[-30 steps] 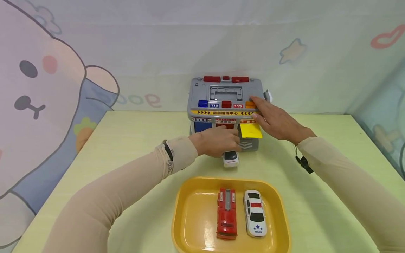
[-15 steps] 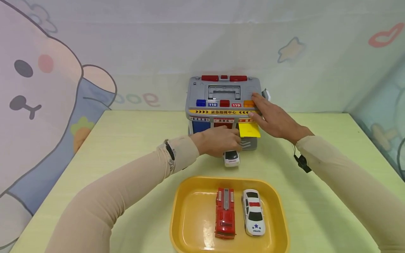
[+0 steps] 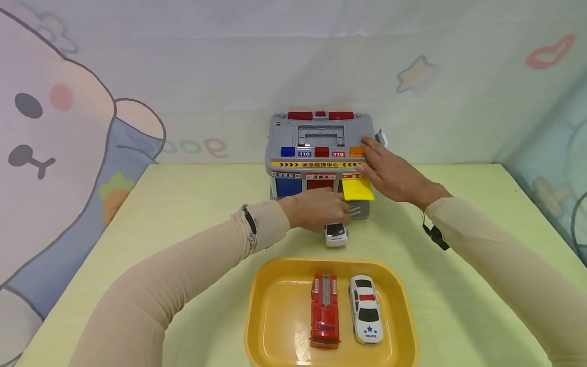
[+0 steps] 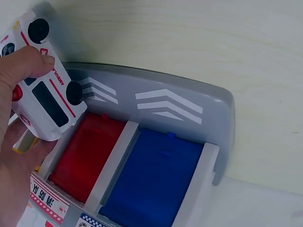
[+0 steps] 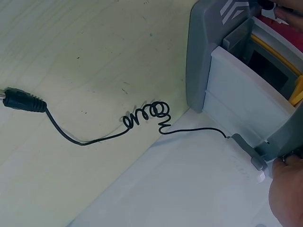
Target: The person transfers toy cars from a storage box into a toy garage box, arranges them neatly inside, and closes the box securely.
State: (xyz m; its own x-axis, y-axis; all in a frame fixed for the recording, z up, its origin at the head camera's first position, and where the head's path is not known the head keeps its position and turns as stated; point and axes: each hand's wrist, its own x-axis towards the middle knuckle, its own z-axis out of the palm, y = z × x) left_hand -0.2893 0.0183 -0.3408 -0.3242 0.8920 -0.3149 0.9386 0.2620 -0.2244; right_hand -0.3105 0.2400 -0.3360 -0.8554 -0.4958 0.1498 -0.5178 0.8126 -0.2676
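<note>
My left hand [image 3: 318, 208] grips a white toy ambulance [image 3: 336, 234] just in front of a grey toy emergency station [image 3: 327, 133]. In the left wrist view the thumb presses the side of the ambulance [image 4: 47, 101], near the station's ramp. A yellow door [image 3: 358, 190] on the station's right bay is raised; the red door [image 4: 90, 156] and blue door [image 4: 154, 177] are down. With fingers extended, my right hand [image 3: 396, 176] rests on the station's top right edge, beside an orange button [image 3: 356, 152]. Its fingertips are mostly hidden in the right wrist view.
A yellow tray [image 3: 261, 326] nearer me holds a red toy fire truck [image 3: 325, 313] and a white toy police car [image 3: 366, 311]. Right of the station, a coiled black cord [image 5: 156, 109] ends in a black plug-like piece [image 5: 23, 100]. A printed cloth [image 3: 220, 71] hangs behind.
My left hand and the ambulance have shifted slightly right, closer to the raised yellow door. My right hand stays on the station's top edge. The head view has shifted a little.
</note>
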